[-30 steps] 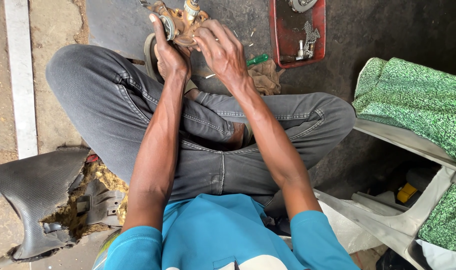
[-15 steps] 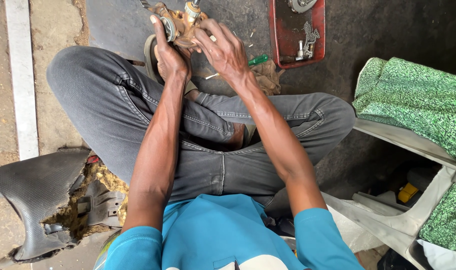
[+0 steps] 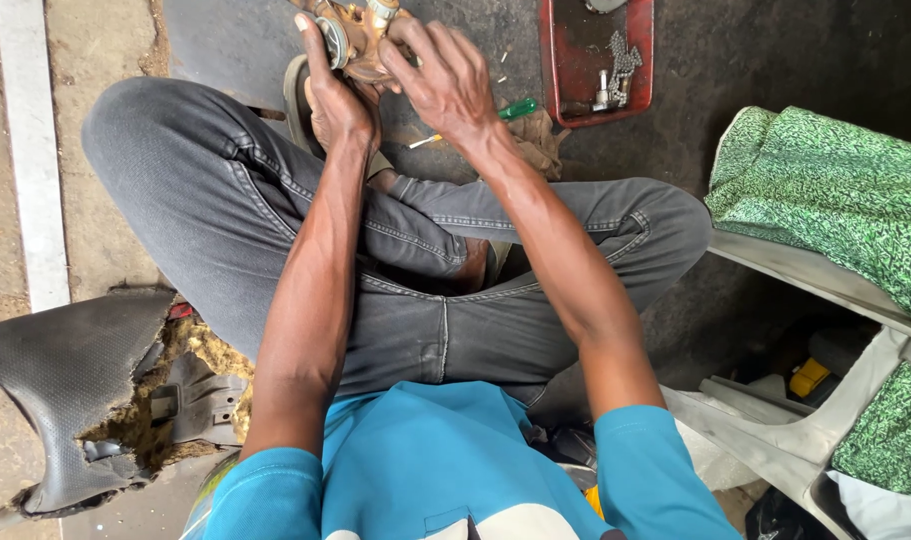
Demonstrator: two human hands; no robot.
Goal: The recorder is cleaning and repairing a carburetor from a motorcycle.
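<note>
**One brass part, two hands on it**

The brass-coloured metal part (image 3: pixel 360 35) sits at the top edge of the view, above the person's crossed legs, partly cut off by the frame. The left hand (image 3: pixel 337 100) closes around its near side, thumb up along the round grey fitting. The right hand (image 3: pixel 445 85) lies over its right side, fingers (image 3: pixel 415 45) curled onto the metal.

Just below the right hand one screwdriver with a green handle (image 3: pixel 510 110) lies on the dark floor, touching one crumpled brown rag (image 3: pixel 535 140). Beside that stands one red tray (image 3: pixel 553 60) holding a few small silvery parts (image 3: pixel 615 75). One sandal (image 3: pixel 297 95) shows under the left hand.

To the right sit two green patterned cushions (image 3: pixel 835 210) on a white frame. At lower left lies one torn grey seat (image 3: pixel 70 390) with its yellow foam exposed.
</note>
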